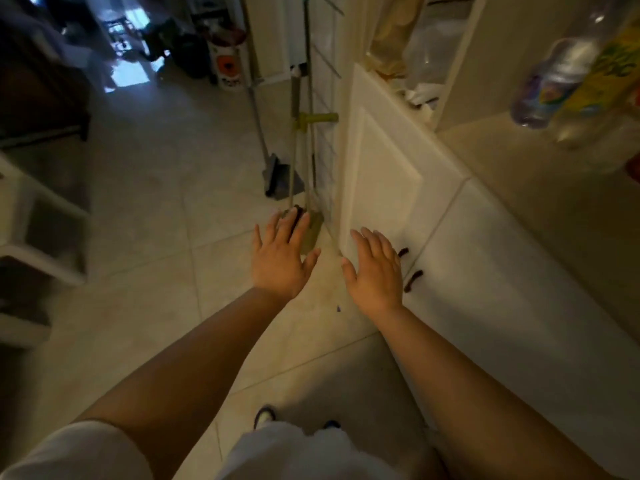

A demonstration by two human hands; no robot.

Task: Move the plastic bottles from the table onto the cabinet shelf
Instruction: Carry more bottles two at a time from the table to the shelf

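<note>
Two plastic bottles stand on the cabinet shelf [491,147] at the upper right: a clear one with a bluish label [550,84] and a larger one with a yellow label [602,74]. Both are blurred. My left hand [282,258] is stretched out over the floor with fingers spread and holds nothing. My right hand [375,268] is also flat and empty, in front of the white cabinet door [377,174]. No table is in view.
The white lower cabinet has dark handles [412,280] beside my right hand. A broom and dustpan [277,174] lean by the cabinet's end. White shelving [41,216] stands at the left. Tiled floor [156,209] lies between them. Bags and packets [415,57] fill a far shelf compartment.
</note>
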